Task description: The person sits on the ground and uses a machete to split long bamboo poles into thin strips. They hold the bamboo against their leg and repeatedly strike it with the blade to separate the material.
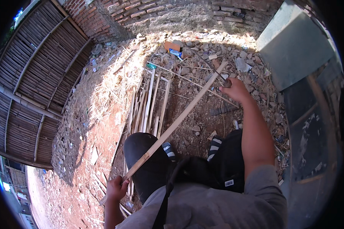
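Note:
A long pale wooden strip (181, 116) runs diagonally across my raised left knee, from lower left to upper right. My left hand (117, 187) is closed around its lower end, with a short piece sticking out beyond the fingers. Near the far end, my right hand (235, 90) grips the handle of a machete (216, 71). Its long, thin, dark blade points away to the upper left and crosses the strip close to its tip. Whether the edge touches the wood I cannot tell.
Several wooden strips (147, 107) lie on the dirt before my knees. Rubble and straw (252, 63) spread toward a brick wall (156, 17). A bamboo slat panel (38, 57) stands at left, grey-green boards (296, 49) at right. A blue wrapper (176, 53) lies ahead.

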`<state>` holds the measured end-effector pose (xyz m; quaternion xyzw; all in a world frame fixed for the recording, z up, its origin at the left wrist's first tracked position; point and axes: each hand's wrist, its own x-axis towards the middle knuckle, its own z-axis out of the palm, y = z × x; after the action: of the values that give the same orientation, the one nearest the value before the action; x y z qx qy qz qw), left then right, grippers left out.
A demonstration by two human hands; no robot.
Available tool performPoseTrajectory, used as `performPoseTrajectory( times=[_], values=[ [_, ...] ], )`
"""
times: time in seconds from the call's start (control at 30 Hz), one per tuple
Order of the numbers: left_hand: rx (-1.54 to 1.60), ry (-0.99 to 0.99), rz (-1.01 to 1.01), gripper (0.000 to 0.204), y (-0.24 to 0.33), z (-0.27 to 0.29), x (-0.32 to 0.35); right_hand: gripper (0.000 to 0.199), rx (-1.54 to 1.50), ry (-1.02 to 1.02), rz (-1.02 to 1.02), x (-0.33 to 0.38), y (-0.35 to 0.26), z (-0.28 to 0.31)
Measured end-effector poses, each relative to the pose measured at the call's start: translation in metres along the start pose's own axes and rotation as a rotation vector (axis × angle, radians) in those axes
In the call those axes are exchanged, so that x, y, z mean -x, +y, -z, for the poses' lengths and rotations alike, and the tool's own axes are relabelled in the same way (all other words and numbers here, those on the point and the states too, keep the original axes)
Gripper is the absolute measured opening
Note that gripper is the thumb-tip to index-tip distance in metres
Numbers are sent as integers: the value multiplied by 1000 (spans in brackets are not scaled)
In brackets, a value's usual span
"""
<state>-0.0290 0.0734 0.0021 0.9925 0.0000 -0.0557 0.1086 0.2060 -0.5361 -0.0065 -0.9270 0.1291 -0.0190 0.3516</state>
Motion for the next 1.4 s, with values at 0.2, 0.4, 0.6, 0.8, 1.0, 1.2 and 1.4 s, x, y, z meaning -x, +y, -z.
performPoseTrajectory(
  times=[0.2, 0.4, 0.6, 0.8, 1.0, 1.2, 1.4],
  values=[
    [-163, 67, -45, 42, -10, 30, -14, 57, -137, -18, 114, 12, -22, 4],
    [-371, 128, -113, 47, 10, 89, -57, 54, -79, -386, 384, 22, -58, -21],
    [-400, 237, -330, 50, 46, 137, -106, 44, -86, -397, 713, 29, -58, -67],
    [-492, 360, -513, 53, 73, 169, -128, 44, -98, -721, 403, 37, -81, -58],
    [-534, 368, -595, 51, 98, 192, -151, 48, -50, -611, 572, 31, -71, -67],
    [-558, 447, -663, 49, 118, 217, -164, 42, -84, -604, 580, 35, -82, -66],
    [-619, 678, -774, 50, 139, 243, -185, 41, -171, -471, 541, 36, -84, -63]
  ],
)
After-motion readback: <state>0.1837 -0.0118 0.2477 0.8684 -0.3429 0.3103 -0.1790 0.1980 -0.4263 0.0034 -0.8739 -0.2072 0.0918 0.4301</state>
